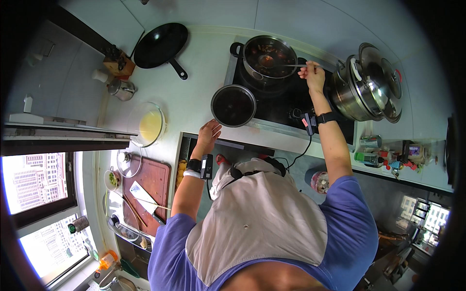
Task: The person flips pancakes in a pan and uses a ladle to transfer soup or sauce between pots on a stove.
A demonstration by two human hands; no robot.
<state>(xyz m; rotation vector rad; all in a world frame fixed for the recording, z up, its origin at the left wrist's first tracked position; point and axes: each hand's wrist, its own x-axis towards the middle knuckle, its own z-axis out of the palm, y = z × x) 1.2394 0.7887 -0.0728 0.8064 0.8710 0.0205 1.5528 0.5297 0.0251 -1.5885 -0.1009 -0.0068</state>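
Observation:
My right hand grips the thin handle of a metal ladle. The ladle's bowl lies inside a steel pot with black side handles, at the back of the cooktop. Dark broth with reddish and pale pieces fills that pot. In front of it, a round vessel with a dark inside straddles the cooktop's left edge and the counter; whether it holds liquid is unclear. My left hand is just beside its near rim, fingers loosely bent and holding nothing. I cannot tell whether the fingertips touch it.
Stacked steel pots with lids stand right of the black cooktop. A black frying pan lies back left, beyond a glass bowl of yellow liquid. A cleaver and chopsticks rest on the cutting board.

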